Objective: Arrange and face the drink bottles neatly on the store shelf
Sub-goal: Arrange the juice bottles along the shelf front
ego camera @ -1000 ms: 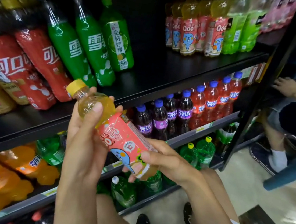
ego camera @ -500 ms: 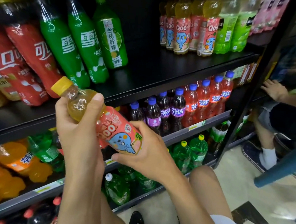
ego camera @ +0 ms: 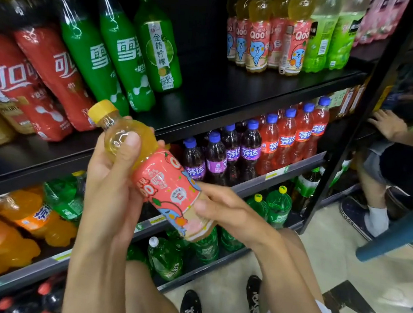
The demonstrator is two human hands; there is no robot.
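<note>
I hold a small Qoo bottle (ego camera: 162, 177) with a yellow cap, yellow drink and pink label, tilted with its cap up-left, in front of the shelves. My left hand (ego camera: 111, 177) wraps its neck and shoulder, thumb on the clear part. My right hand (ego camera: 223, 209) grips its base from the right. On the black top shelf (ego camera: 231, 100), a row of matching Qoo bottles (ego camera: 260, 34) stands at the back right, labels mostly forward. Green soda bottles (ego camera: 114, 52) and red cola bottles (ego camera: 37, 80) stand on the left of that shelf.
Light green bottles (ego camera: 327, 39) stand right of the Qoo row. The shelf below holds purple and red Fanta bottles (ego camera: 252, 146); orange bottles (ego camera: 14, 225) and green ones (ego camera: 274, 204) sit lower. A black upright post (ego camera: 357, 121) bounds the shelf. Another person's hand (ego camera: 387, 124) and legs are at right.
The bottle has been turned in my hands, so the label's blue cartoon face has rotated away toward the bottom. My right hand has shifted back to the base.
</note>
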